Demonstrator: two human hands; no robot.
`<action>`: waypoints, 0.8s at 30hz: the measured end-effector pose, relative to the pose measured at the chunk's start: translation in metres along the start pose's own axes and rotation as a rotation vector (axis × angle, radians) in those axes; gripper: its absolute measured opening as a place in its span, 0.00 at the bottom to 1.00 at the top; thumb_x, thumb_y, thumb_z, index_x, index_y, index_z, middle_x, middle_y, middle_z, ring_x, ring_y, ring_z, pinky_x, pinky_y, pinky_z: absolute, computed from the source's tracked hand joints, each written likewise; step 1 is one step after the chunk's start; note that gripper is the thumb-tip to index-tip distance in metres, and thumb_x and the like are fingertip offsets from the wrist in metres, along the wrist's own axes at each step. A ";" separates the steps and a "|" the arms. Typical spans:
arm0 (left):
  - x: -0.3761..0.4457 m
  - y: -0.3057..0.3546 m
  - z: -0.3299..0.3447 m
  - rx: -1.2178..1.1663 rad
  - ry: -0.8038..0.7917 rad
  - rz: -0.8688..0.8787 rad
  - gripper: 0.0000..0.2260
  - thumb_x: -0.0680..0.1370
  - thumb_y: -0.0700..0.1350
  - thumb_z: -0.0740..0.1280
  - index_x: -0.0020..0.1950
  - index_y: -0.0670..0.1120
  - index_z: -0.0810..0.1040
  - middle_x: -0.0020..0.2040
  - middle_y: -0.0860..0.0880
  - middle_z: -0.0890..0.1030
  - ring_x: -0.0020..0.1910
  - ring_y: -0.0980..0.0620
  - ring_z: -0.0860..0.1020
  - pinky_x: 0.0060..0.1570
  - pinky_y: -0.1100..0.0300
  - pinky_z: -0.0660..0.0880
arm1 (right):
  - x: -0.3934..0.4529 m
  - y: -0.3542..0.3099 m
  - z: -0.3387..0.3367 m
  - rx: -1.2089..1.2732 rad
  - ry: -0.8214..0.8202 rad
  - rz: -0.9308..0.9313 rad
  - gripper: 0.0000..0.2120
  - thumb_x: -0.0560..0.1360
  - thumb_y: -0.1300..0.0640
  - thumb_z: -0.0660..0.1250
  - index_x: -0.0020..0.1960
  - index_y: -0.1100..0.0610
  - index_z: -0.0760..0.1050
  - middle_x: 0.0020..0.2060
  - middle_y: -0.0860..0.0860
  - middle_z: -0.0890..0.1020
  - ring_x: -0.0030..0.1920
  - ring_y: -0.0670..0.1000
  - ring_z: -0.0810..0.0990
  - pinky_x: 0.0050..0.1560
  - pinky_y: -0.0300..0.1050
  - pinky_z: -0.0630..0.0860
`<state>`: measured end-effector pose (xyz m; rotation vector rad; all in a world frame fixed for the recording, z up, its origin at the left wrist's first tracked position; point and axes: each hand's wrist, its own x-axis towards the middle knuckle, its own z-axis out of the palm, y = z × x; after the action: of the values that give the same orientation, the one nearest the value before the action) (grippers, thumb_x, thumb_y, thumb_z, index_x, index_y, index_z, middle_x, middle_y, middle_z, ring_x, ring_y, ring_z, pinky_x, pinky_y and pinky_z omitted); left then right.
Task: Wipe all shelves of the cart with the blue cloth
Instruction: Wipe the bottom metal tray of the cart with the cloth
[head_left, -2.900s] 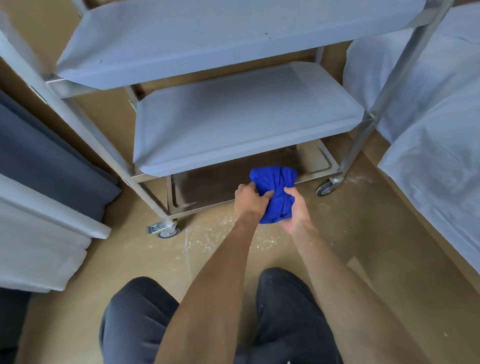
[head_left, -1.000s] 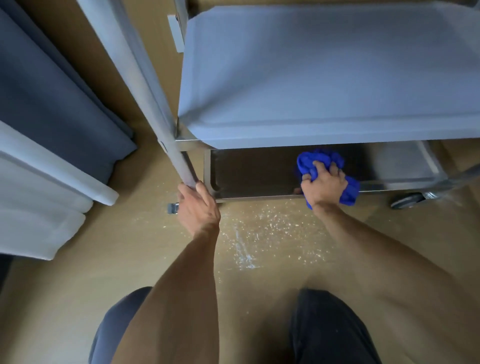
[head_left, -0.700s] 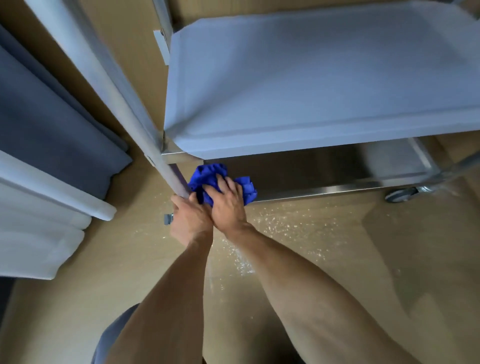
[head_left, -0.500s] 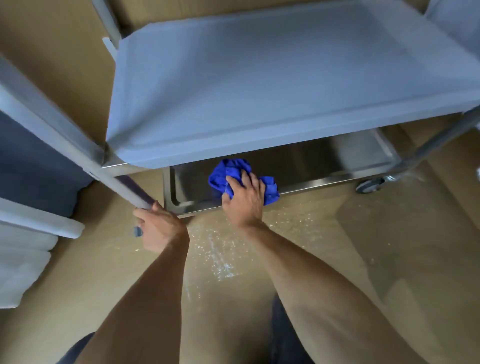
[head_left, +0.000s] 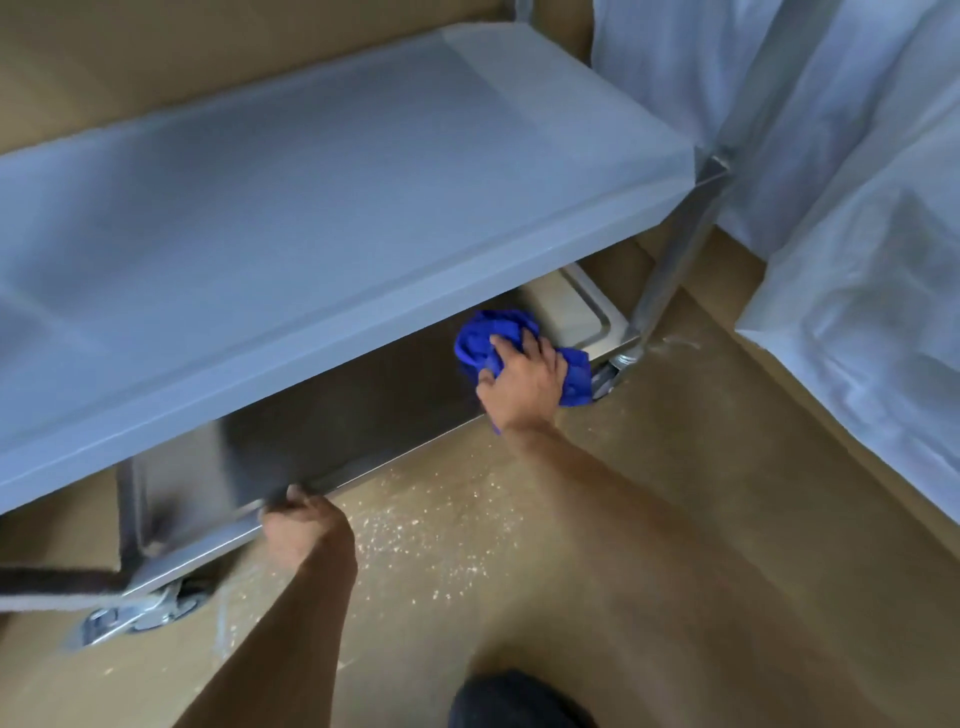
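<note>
Pressing down on the blue cloth (head_left: 519, 353), the right hand (head_left: 524, 387) lies palm-down with fingers (head_left: 506, 347) spread over the bunched fabric, at the right end of the cart's bottom shelf (head_left: 363, 410). Cloth: crumpled, part bulging beyond the fingertips toward the shelf's far side, part spilling right of the knuckles over the front rim. Just right of the cloth: bare shelf corner with raised lip, then the cart's right front leg (head_left: 675, 249) and a caster (head_left: 605, 379) touching the floor. Left hand (head_left: 304, 519): fingers curled over the front edge of the same shelf, clamped on the rim, well apart from the right hand. Between the 2 hands: an open stretch of dark steel shelf. Above the fingers: the middle shelf (head_left: 311, 197), film-covered, overhanging and leaving a low gap. Left caster (head_left: 135, 616) near the left wrist. Floor (head_left: 675, 467) before the cart: speckled with pale flecks. White sheeting (head_left: 857, 234) hangs right of the leg.
</note>
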<state>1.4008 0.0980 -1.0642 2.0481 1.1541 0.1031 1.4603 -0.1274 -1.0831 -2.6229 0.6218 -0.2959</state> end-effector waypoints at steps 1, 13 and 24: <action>0.002 -0.001 0.002 -0.006 0.027 0.008 0.16 0.82 0.49 0.57 0.55 0.38 0.77 0.52 0.33 0.80 0.53 0.34 0.78 0.56 0.46 0.72 | 0.020 0.027 -0.011 -0.028 0.029 0.072 0.23 0.72 0.50 0.65 0.67 0.48 0.74 0.69 0.56 0.72 0.71 0.60 0.66 0.70 0.59 0.60; 0.006 -0.001 0.008 0.069 0.050 0.041 0.15 0.82 0.50 0.58 0.50 0.40 0.78 0.48 0.35 0.80 0.50 0.35 0.77 0.52 0.49 0.72 | 0.054 -0.014 -0.007 -0.305 -0.113 0.228 0.27 0.69 0.45 0.64 0.66 0.53 0.69 0.67 0.64 0.70 0.65 0.65 0.68 0.62 0.63 0.66; 0.003 0.028 -0.005 0.347 0.105 0.139 0.12 0.75 0.48 0.67 0.53 0.41 0.77 0.52 0.35 0.80 0.53 0.35 0.78 0.51 0.47 0.74 | -0.053 -0.119 0.033 0.050 -0.284 -0.305 0.22 0.65 0.47 0.70 0.59 0.47 0.77 0.60 0.54 0.76 0.62 0.59 0.69 0.64 0.57 0.62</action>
<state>1.4194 0.0950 -1.0430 2.4552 1.1553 0.0838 1.4684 0.0057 -1.0645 -2.6386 0.1183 -0.0250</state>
